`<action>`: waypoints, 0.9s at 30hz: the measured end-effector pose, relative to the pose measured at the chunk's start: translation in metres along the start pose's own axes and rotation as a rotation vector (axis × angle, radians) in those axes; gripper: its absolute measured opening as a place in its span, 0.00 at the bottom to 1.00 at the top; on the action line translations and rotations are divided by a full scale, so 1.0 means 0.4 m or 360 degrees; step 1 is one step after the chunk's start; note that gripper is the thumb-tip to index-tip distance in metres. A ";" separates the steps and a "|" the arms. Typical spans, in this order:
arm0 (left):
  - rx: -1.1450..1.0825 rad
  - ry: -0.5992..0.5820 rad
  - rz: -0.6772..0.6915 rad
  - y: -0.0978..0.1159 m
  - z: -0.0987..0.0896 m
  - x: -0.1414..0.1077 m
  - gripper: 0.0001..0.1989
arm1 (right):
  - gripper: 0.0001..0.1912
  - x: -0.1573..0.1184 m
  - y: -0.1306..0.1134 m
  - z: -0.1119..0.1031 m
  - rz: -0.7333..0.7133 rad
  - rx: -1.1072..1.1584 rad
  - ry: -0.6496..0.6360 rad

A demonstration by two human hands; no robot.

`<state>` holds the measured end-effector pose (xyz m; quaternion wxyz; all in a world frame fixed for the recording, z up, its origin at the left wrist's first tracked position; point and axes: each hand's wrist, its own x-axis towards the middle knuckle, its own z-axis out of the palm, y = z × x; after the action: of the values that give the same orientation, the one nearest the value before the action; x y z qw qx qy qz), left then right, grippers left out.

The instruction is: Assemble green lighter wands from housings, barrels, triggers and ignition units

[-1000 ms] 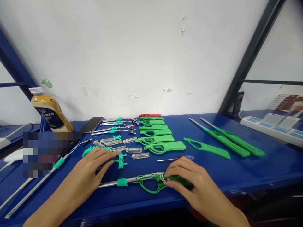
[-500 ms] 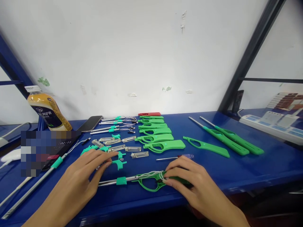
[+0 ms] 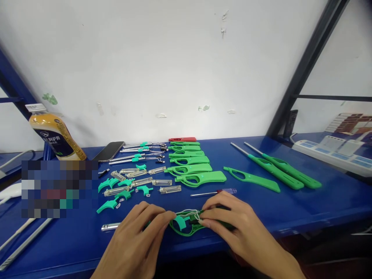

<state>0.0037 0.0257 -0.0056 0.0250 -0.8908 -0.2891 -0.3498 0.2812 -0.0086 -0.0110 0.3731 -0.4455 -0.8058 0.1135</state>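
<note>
My left hand (image 3: pixel 142 228) is closed in a pinch on a teal trigger (image 3: pixel 180 222), which sits in the trigger opening of a green lighter shell (image 3: pixel 187 233). From under this hand a silver metal tube (image 3: pixel 109 227) sticks out to the left. My right hand (image 3: pixel 232 215) grips the shell's handle end, thumb and fingertips close to the white wires (image 3: pixel 197 215). Most of the handle is hidden beneath that hand. Several loose teal triggers (image 3: pixel 108 205) and clear fuel tanks (image 3: pixel 171 189) lie beyond my left hand.
Behind my hands lie a screwdriver (image 3: pixel 226 191), stacked green shells (image 3: pixel 203 178) and a red shell (image 3: pixel 183 139). Longer lighters (image 3: pixel 276 170) rest at right, near a power strip (image 3: pixel 325 153). A drink bottle (image 3: pixel 56 133) and a phone (image 3: pixel 109 151) are at left.
My left hand has moved right and toward me, from the loose triggers to the shell, bringing a teal trigger into its opening. My right hand has stayed on the handle.
</note>
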 end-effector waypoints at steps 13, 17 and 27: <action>-0.0091 -0.0002 0.0035 0.009 0.041 -0.008 0.20 | 0.04 -0.001 0.011 0.006 -0.0100 0.0041 0.0013; -0.0106 -0.0012 0.0033 0.013 0.046 -0.010 0.19 | 0.03 0.002 0.009 0.005 -0.0100 0.0073 0.0013; -0.0014 -0.0058 0.0105 0.010 0.040 0.006 0.16 | 0.03 0.003 0.011 0.004 -0.0113 0.0077 0.0002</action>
<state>0.0169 0.0277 -0.0153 0.0274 -0.9061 -0.2585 -0.3338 0.2825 -0.0050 -0.0139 0.3880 -0.4075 -0.8180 0.1194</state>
